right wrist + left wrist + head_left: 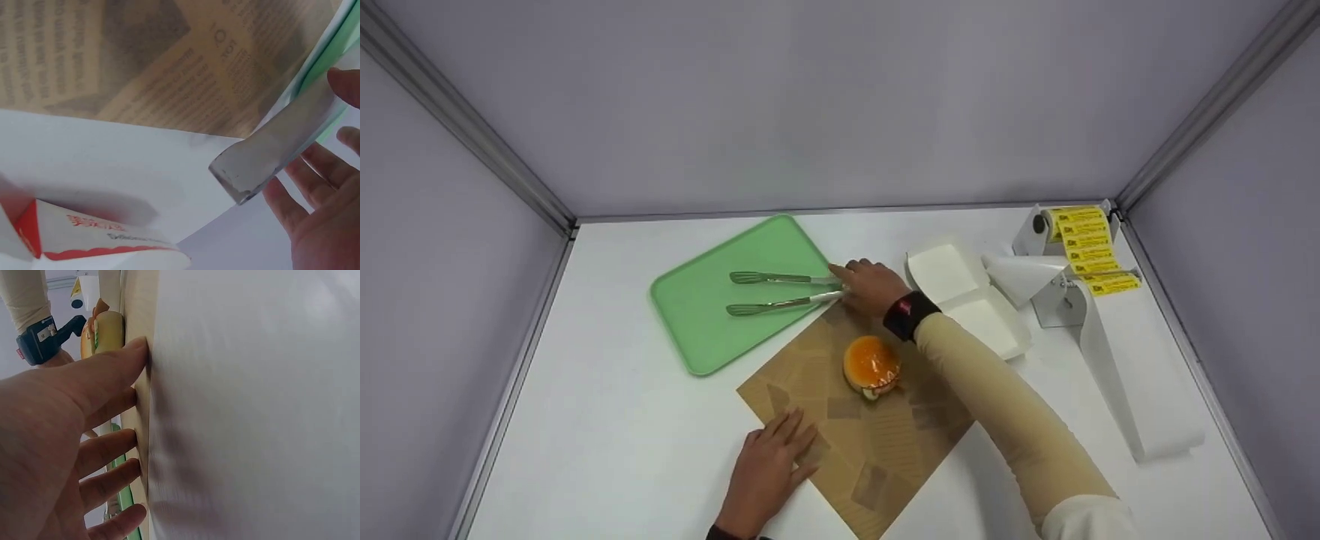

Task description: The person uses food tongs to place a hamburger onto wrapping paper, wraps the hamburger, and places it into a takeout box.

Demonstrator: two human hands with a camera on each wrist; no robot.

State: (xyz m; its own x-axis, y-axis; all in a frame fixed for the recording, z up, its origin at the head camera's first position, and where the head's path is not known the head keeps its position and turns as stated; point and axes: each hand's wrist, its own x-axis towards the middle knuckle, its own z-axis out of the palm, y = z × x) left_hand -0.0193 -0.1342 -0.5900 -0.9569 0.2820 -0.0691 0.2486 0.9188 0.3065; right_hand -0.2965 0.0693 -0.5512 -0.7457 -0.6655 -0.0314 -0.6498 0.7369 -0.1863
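Observation:
In the head view, my left hand (765,469) rests its outstretched fingers on the left edge of a brown newsprint-patterned paper sheet (877,465). The left wrist view shows those fingertips (133,439) along the paper's edge. A burger (871,366) with a glossy orange-brown bun sits on the paper. My right hand (874,287) reaches past the burger to a pair of metal tongs (784,304), holding them near the joined end between thumb and fingers (315,174). The tongs' slotted tips lie over a green tray (697,315).
An unfolded white burger box (986,319) stands right of the paper, near my right forearm. Farther right is a label dispenser (1061,304) with yellow labels (1087,244) and a long white backing strip (1140,397). Grey walls (840,105) enclose the white table (607,420).

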